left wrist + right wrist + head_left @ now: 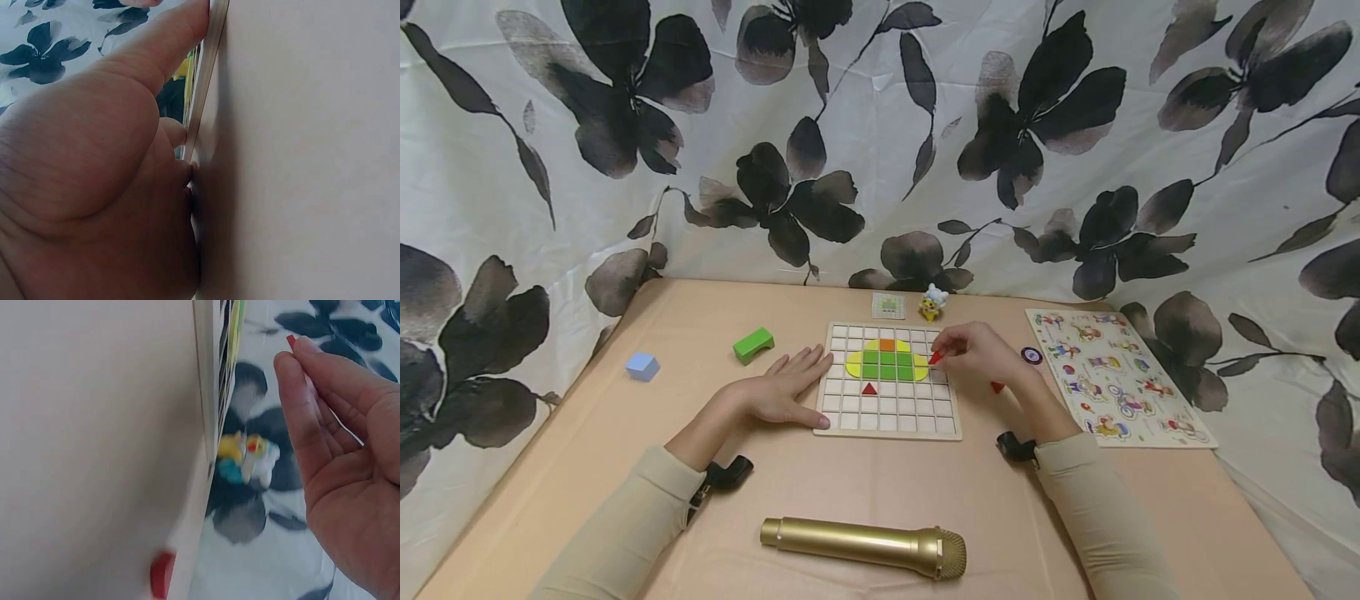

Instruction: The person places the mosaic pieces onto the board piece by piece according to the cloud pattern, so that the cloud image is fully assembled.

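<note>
Fingers (942,353) on flat red tile (935,358)

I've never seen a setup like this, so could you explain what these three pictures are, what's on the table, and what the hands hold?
There is no machine: a person wears three cameras. The wide picture comes from the head, the two close ones from the wrists. The left hand lies flat against the grid board. The right hand pinches a small red piece above it. On the table also lie a gold microphone, a green block, a blue cube, a toy figure and a picture puzzle.
</note>
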Available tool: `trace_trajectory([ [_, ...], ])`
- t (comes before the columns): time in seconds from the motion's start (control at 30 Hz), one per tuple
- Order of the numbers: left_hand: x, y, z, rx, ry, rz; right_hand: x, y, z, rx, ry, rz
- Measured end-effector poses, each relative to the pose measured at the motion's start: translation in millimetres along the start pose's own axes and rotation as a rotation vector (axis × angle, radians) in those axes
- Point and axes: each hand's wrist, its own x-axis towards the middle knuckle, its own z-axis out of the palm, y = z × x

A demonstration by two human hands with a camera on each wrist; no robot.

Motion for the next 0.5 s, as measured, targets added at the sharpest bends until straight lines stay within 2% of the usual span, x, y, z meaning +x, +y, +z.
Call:
trace_trajectory([
  [0.1, 0.0, -1.5, 0.9, -0.018, 0.004, 0.019, 6.5, -9.7, 11.0, 0.005, -0.036, -0.021],
  [0.37, -1.1, 4.8, -2.3, 0.041, -0.01, -0.025, 23.0, -29.1, 38.8, -0.035, -0.201, -0.091],
  [0.5, -0.9, 5.2, -2.4, 0.063, -0.014, -0.046, 29.5, -34.5, 49.2, -0.089, -0.266, -0.122],
])
